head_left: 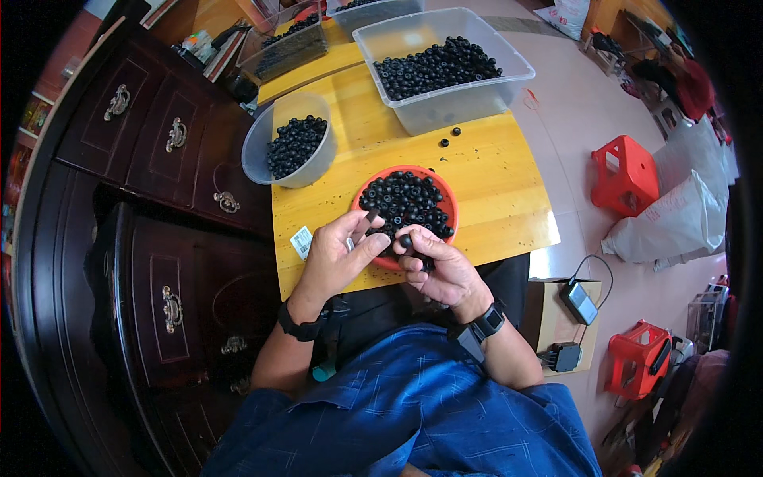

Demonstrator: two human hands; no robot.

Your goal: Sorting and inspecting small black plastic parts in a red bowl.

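Note:
My left hand (334, 258) is closed, and a small dark flat piece (371, 215) sticks up between its fingers. A bit of silvery metal shows near its thumb; I cannot tell whether it belongs to the same piece. Thumb and forefinger of my right hand (449, 274) pinch a round black bead (405, 241). More black beads (427, 263) sit in the curled fingers of that hand. Both hands are close together over the near rim of a red-orange bowl (454, 208), which is filled with black beads (401, 195) with holes through them.
A round clear tub (254, 151) and a large clear bin (445, 111), both with black beads, stand on the yellow table (501, 179). Two loose beads (444, 143) lie before the bin. Dark drawers (171, 159) border the left; red stools (624, 175) and white sacks (675, 222) stand right.

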